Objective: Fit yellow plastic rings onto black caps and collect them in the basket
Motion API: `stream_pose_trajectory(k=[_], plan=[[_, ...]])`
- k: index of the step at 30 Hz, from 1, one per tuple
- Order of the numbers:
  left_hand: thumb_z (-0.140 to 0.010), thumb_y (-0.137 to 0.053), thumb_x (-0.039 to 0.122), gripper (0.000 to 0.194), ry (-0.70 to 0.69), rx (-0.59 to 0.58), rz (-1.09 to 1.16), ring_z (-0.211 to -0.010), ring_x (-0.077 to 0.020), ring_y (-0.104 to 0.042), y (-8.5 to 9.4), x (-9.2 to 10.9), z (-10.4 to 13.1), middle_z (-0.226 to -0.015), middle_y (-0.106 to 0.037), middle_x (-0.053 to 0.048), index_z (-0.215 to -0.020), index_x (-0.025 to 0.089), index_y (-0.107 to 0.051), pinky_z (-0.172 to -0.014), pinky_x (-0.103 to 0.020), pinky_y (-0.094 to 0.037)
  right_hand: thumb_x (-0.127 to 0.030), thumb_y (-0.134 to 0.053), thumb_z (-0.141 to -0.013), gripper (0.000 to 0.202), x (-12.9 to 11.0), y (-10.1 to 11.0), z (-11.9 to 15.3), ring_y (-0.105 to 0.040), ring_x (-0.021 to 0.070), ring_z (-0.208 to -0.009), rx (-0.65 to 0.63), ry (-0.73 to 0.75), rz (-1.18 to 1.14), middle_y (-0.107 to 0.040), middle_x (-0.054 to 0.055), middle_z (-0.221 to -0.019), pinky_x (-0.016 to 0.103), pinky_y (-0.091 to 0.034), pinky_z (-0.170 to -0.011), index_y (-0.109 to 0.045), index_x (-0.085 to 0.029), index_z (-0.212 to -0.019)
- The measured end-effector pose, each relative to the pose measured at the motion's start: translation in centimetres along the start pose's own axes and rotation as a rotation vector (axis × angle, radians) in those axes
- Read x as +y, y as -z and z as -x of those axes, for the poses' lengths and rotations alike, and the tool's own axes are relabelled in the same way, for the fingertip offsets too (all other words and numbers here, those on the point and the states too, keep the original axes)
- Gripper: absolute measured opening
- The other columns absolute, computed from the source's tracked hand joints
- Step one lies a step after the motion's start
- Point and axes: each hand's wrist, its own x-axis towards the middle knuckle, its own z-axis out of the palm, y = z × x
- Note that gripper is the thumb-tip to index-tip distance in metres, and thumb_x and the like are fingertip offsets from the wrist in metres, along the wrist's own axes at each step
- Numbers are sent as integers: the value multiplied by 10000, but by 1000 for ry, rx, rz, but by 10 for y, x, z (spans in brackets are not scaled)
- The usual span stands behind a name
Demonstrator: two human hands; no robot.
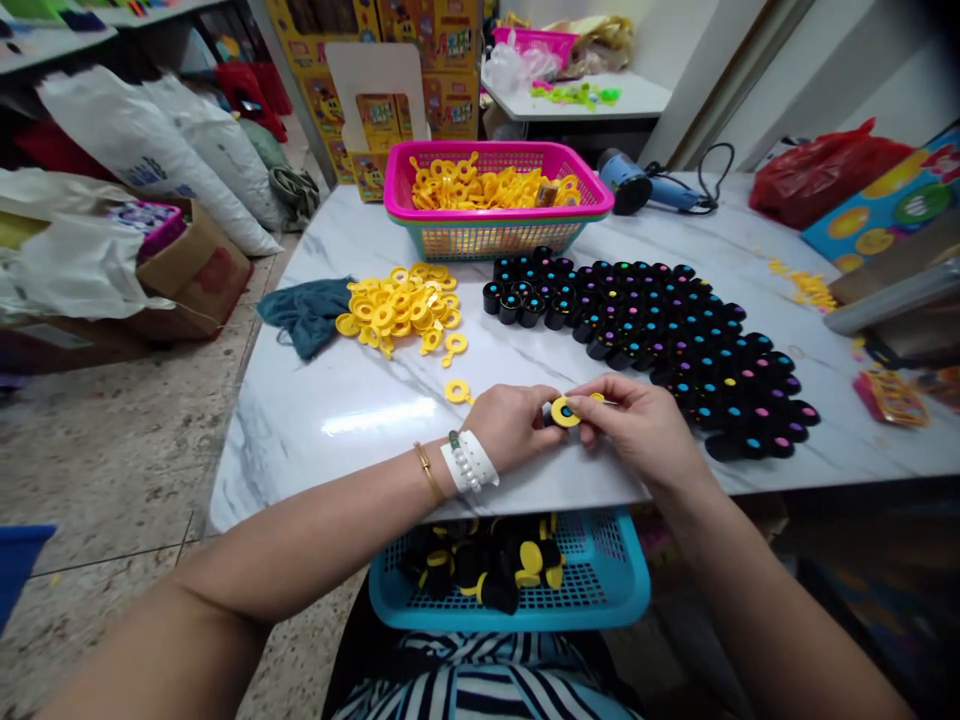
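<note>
Near the table's front edge, my left hand [514, 425] is closed around a small black cylinder, mostly hidden by the fingers. My right hand [637, 420] pinches a yellow ring piece with a small tab [556, 411], which sits against the cylinder's end; a blue centre shows through the ring. Whether the two are joined I cannot tell. A single yellow ring piece [457, 391] lies left of my hands, with a pile of yellow ring pieces [401, 308] beyond it. To the right stand many black cylinders [660, 320] with coloured centres.
A blue basket [630, 590] with black-and-yellow parts sits below the table edge at my lap. At the table's back stands a pink-rimmed basket [499, 215] of yellow pieces. A dark cloth [304, 312] lies left, a blue corded tool [626, 180] back right, beside a red bag [825, 175].
</note>
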Motion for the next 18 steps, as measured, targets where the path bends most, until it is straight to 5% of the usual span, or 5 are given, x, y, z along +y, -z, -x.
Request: stream_pose_trajectory(k=[18], plan=[[-781, -631, 287, 217, -1, -35, 23, -577, -121, -570, 4, 0, -1, -646, -651, 21, -970, 205, -699, -568, -226, -379, -327, -780, -751, 191, 2, 0, 2, -571, 92, -471, 57, -9, -147, -646, 0, -521, 190, -477, -500, -724, -156, -817]])
